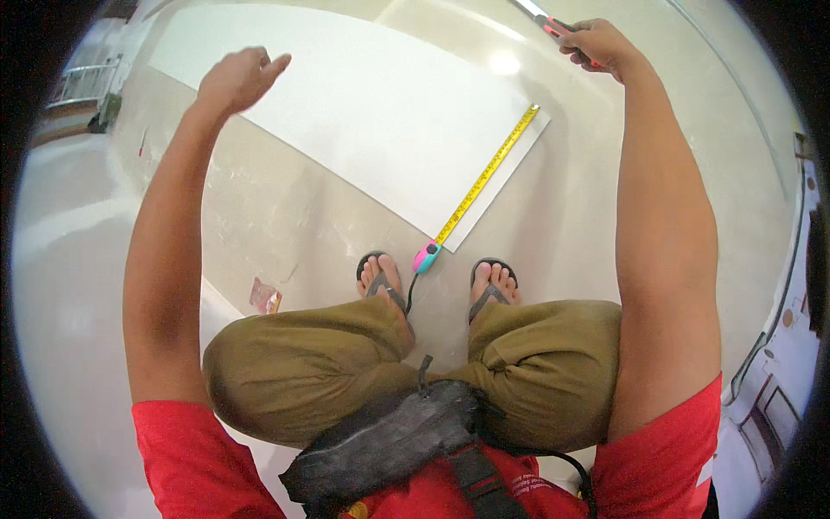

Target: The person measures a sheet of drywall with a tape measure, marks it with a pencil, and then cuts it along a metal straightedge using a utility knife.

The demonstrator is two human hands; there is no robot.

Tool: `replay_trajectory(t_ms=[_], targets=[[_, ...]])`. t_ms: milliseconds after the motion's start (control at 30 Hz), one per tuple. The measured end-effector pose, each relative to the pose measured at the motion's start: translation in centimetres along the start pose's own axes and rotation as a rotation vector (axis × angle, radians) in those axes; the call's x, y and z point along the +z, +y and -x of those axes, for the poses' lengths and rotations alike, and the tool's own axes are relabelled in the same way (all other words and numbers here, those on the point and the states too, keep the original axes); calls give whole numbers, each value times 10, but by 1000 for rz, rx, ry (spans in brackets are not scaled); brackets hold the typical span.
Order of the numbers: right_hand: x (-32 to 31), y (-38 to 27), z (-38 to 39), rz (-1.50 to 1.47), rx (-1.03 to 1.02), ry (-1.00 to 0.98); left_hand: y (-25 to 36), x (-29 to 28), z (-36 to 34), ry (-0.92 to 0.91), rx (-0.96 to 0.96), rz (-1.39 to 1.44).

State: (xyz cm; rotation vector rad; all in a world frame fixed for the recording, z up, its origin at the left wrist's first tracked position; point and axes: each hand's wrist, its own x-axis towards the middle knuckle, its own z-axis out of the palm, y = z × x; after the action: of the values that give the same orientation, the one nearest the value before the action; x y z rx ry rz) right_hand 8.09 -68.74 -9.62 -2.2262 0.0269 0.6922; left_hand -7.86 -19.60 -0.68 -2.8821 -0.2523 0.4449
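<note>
My right hand (603, 48), raised at the upper right, is closed around the red and black handle of a utility knife (553, 26). Its pale metal end points up and left, past the picture's rim. At the upper left, my left hand (238, 80) hovers over the edge of a long white board (346, 104), thumb apart, fingers loosely bent, nothing seen in it. A yellow tape measure (484, 179) is drawn out across the board's near end. Its pink and turquoise case (426, 257) lies at the board's corner, with a dark strap trailing toward my left foot.
My sandalled feet (380, 275) stand on the pale floor (328, 216) just short of the board. A small reddish packet (264, 297) lies by my left knee. Further left is a thin red-tipped object (142, 144). A black pouch (389, 441) hangs at my waist.
</note>
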Motion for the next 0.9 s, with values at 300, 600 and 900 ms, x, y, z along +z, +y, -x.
replay_trajectory(t_ms=[300, 600, 900], targets=[[-40, 30, 20, -147, -56, 317, 94, 138, 41, -615, 386, 148], [-41, 21, 0, 331, 25, -42, 130, 126, 37, -549, 562, 317], [29, 60, -4, -129, 133, -64, 115, 204, 51, -580, 468, 191]])
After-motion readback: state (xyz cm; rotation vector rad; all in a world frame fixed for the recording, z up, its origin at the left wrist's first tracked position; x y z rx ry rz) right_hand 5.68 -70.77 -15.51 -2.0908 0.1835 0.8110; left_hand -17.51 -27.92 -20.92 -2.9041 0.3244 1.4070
